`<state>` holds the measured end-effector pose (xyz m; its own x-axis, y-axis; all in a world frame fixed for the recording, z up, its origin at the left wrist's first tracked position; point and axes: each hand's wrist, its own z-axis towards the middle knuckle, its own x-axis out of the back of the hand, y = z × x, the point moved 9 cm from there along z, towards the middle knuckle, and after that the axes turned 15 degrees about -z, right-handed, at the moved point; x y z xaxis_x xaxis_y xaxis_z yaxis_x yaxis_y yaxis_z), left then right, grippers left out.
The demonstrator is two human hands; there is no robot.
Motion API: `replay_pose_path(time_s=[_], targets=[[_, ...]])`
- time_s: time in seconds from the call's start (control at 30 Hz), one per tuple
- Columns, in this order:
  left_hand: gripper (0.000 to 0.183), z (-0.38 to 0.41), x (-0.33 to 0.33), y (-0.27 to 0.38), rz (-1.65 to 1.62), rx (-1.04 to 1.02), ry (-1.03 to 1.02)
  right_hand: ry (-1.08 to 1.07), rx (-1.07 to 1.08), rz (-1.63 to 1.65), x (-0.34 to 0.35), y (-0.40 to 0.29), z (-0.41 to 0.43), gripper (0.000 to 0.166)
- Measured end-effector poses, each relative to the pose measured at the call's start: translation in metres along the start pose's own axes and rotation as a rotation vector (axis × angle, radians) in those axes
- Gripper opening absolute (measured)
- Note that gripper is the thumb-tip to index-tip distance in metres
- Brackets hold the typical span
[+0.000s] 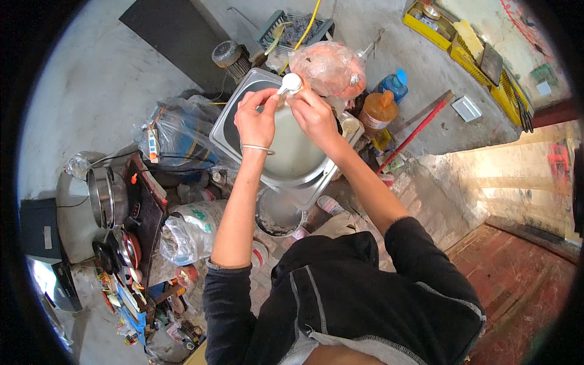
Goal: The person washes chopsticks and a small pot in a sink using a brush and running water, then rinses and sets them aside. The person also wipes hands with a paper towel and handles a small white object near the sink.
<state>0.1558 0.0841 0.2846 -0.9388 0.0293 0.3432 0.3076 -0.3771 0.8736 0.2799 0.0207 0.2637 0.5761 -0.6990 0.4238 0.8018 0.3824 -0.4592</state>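
Above the stainless steel sink (222, 129), my left hand (256, 119) pinches the thin handle of a small white scoop (291, 82) with a round head. My right hand (315, 116) is raised beside it, its fingers curled and its fingertips at the right edge of the scoop; whether they grip anything is hidden. Below both hands, a wide round metal basin (292, 150) of cloudy, pale liquid fills most of the sink. A metal bangle (258, 148) circles my left wrist.
Behind the sink are a swollen plastic bag (328, 68), an electric motor (231, 57) and a green basket (299, 29). An orange-brown jug (378, 112) and blue bottle (394, 86) stand right. A metal pot (279, 212) and white sack (200, 228) sit below.
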Motion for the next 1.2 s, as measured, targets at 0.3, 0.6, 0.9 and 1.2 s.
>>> replay_pose_path(time_s=[0.3,0.6,0.9,1.2], targets=[[0.011,-0.001,0.0,-0.003,-0.033,-0.03,0.025,0.192,-0.099,0.133,0.035,-0.005,0.025,0.017],[0.01,0.001,0.0,-0.002,-0.043,-0.005,0.045,0.052,-0.547,0.534,-0.006,0.039,0.023,0.013],[0.011,-0.005,0.003,-0.011,-0.112,-0.012,0.027,0.0,-0.106,0.125,0.012,0.013,0.047,0.017],[0.038,-0.023,0.009,-0.009,-0.382,0.131,0.076,0.055,-0.307,0.374,-0.004,0.004,0.004,0.014]])
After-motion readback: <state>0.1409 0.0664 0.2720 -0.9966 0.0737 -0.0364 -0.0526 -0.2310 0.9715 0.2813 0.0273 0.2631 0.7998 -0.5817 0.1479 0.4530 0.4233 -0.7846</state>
